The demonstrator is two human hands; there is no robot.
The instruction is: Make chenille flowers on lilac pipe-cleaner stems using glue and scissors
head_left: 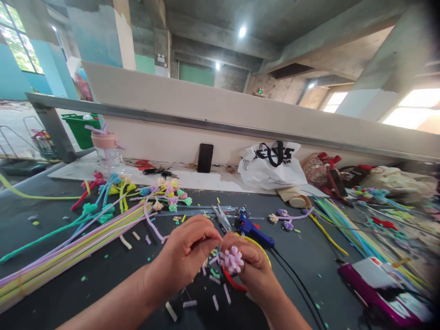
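My right hand (255, 261) is closed around a small pale lilac flower (232, 260) of fuzzy pipe cleaner, its petals toward me. Close by on the left, my left hand (187, 252) has thumb and fingers pinched together; whatever lies between them is hidden. The fingertips of both hands nearly meet. Just beyond them rest scissors (222, 218) with the blades pointing my way and a blue glue gun (255, 232). Below the flower, a red pipe cleaner (233, 280) curves, and short lilac cut pieces (215, 302) are scattered on the dark tabletop.
A bundle of long pipe cleaners (79, 247) lies at left, with finished fuzzy flowers (172, 190) behind. A black phone (205, 158) leans on the back board beside a white bag (271, 167). The glue gun's black cord (302, 284) runs right, near a magenta device (369, 293).
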